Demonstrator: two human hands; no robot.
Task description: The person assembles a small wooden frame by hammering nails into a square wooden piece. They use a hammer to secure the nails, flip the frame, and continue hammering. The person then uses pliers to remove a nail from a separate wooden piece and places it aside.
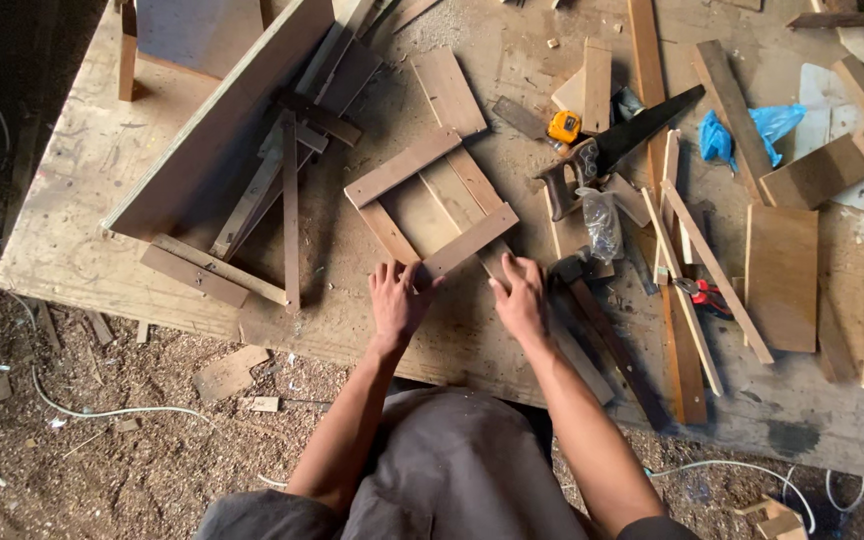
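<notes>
1. Nearest to me is the person's grey-clothed lap, with both bare forearms reaching forward over the near edge of the plywood tabletop [82, 190]. The ground below is covered in sawdust and offcuts, with a pale cable trailing across it.
2. The left hand [398, 300] lies flat, fingers spread, its fingertips touching the near end of a small wooden frame [430, 205]. It grips nothing.
3. The right hand [520, 298] is likewise open, palm down, pressed on the slat ends at the frame's near right corner.
4. The frame lies flat on the tabletop, slightly turned: several lengthwise slats crossed by two darker battens, one near the hands and one farther off.
5. Just right of the right hand a dark hammer [592, 320] lies at an angle, and a red-handled pair of pliers [702, 295] sits among thin strips farther right.
6. Beyond those, a clear plastic bag [602, 222] rests beside a hand saw [617, 148] with a dark blade, and a yellow tape measure [564, 127] sits just behind the saw's handle.
7. To the left of the frame a large board [217, 120] stands tilted over a loose bundle of battens [287, 200].
8. Farthest right, a blue plastic bag [752, 130] lies between planks, with flat brown panels [782, 275] near it.
</notes>
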